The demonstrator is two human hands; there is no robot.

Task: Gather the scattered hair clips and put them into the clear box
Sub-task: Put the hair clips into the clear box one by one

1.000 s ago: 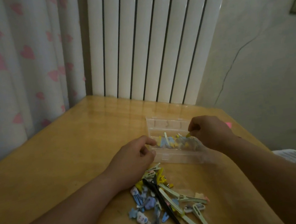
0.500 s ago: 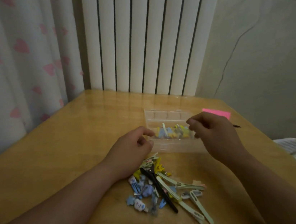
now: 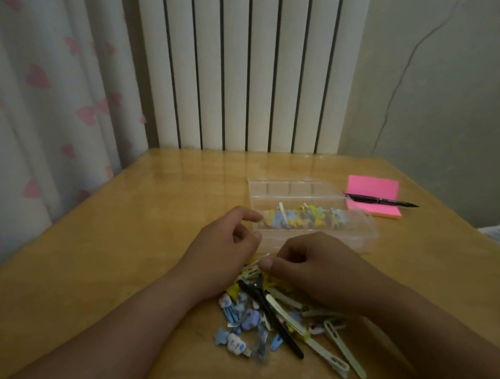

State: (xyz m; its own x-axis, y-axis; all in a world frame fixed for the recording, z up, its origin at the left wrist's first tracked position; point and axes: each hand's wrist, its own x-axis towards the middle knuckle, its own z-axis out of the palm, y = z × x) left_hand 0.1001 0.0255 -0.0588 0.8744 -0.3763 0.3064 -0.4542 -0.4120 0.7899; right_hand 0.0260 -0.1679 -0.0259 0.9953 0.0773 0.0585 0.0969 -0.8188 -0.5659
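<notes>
Black pen (image 3: pixel 381 203) lying across pink sticky pad (image 3: pixel 373 190); white radiator (image 3: pixel 257 61); heart-print curtain (image 3: pixel 25 107).

The table (image 3: pixel 125 269) was wood under a glossy varnish that mirrored the pale bars behind it. The box (image 3: pixel 362 231) was clear, smooth plastic with a faint sheen. The hair clips (image 3: pixel 247 320) looked like plastic, most of them pastel and matt; one long black clip (image 3: pixel 275 316) was shinier. The radiator (image 3: pixel 251 62) had a smooth white painted finish. The curtain (image 3: pixel 25 107) was soft matt cloth printed with pink hearts. The pink sticky notes (image 3: pixel 372 189) were matt paper, and the pen (image 3: pixel 380 202) across them was dark and smooth. The wall (image 3: pixel 449 67) was matt and cracked.
</notes>
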